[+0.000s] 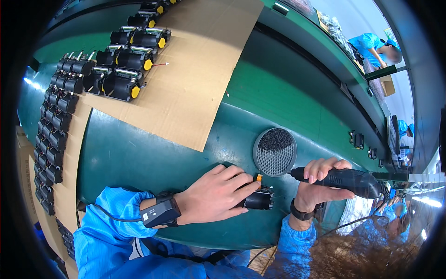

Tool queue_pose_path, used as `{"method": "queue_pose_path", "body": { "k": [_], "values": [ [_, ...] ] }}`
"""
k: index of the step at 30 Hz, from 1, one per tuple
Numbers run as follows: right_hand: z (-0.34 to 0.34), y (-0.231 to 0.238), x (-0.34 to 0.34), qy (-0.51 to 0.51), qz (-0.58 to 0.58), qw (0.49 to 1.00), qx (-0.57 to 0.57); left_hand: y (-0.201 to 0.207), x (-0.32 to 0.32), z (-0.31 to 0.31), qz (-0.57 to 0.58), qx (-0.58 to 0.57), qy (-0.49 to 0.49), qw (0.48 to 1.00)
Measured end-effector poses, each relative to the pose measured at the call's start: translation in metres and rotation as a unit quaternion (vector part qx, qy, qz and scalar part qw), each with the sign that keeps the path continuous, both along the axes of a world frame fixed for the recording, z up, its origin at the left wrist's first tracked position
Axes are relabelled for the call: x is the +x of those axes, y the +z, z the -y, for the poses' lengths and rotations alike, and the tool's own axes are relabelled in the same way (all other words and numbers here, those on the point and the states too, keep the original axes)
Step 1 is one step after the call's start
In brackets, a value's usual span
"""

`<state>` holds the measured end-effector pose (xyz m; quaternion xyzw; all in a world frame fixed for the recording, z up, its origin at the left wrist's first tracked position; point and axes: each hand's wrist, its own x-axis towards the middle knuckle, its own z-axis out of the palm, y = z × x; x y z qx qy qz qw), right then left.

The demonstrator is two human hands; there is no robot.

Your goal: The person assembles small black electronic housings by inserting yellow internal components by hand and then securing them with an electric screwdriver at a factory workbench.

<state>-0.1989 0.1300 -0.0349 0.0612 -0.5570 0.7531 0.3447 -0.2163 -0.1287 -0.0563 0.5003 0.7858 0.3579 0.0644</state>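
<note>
My left hand lies over a black plastic housing on the green tabletop and grips it with curled fingers. Only the housing's right part shows, with a small yellow piece at its far side; the rest is under my fingers. In my right hand is a black electric screwdriver, held nearly level with its tip pointing left. That tip is near the rim of a round grey dish with a dimpled bottom. Small black screws fill the dish's far part.
Brown cardboard covers the left and back of the green table. Several similar black housings with yellow wheels stand on it in rows. A dark rail runs behind. Beyond it, a person in blue sits at the far right.
</note>
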Motion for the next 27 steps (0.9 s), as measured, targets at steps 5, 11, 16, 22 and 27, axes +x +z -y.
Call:
{"method": "queue_pose_path", "body": {
  "k": [5,11,16,22,27],
  "values": [
    [0.002,-0.001,0.001,0.009,0.011,1.0,0.02,0.0,0.001,0.0,-0.005,-0.001,0.003,1.0],
    [0.002,0.0,0.002,0.014,0.003,1.0,0.027,0.0,-0.001,0.002,-0.006,0.001,0.002,1.0],
    [0.008,0.027,0.019,0.058,-0.071,0.995,-0.025,-0.002,-0.001,0.003,0.019,-0.009,0.009,1.0],
    [0.054,0.03,0.038,0.18,-0.083,0.98,-0.015,-0.006,-0.001,0.003,0.008,0.026,0.015,1.0],
    [0.074,0.023,0.042,0.204,-0.056,0.977,-0.019,-0.004,0.002,0.005,0.01,0.02,0.02,1.0]
  ]
}}
